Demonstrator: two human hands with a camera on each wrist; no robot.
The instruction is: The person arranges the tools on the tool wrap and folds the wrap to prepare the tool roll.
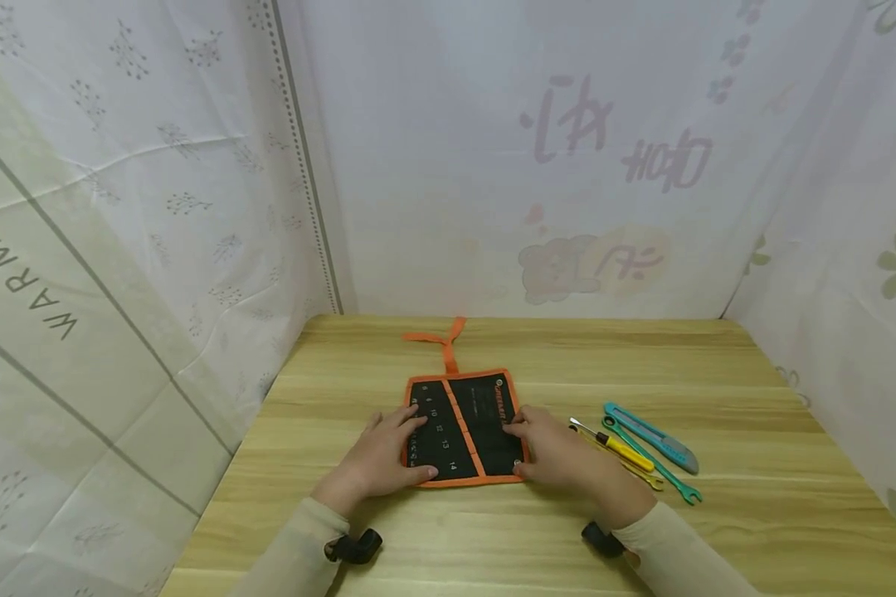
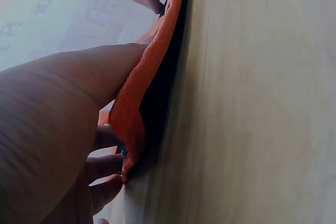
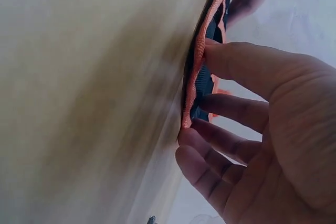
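A black tool pouch (image 1: 448, 429) with orange trim lies on the wooden table, its numbered pocket side up. My left hand (image 1: 382, 456) rests on the pouch's left side, fingers spread over the edge and thumb near its lower left corner. On the opposite side, my right hand (image 1: 560, 452) touches the right edge with thumb and fingertips. In the left wrist view, the orange border (image 2: 152, 66) stands slightly off the wood under the left thumb. The right wrist view shows the right fingers loosely bent against the pouch edge (image 3: 198, 56). Parts under the fingers are hidden.
An orange tie strap (image 1: 449, 352) extends from the pouch's top edge. Right of my right hand lie a yellow-handled screwdriver (image 1: 629, 453), a green wrench (image 1: 660, 468), a yellowish wrench (image 1: 653, 481) and a teal-grey utility knife (image 1: 653, 435). Patterned curtains (image 1: 448, 166) surround the wooden table (image 1: 328, 365).
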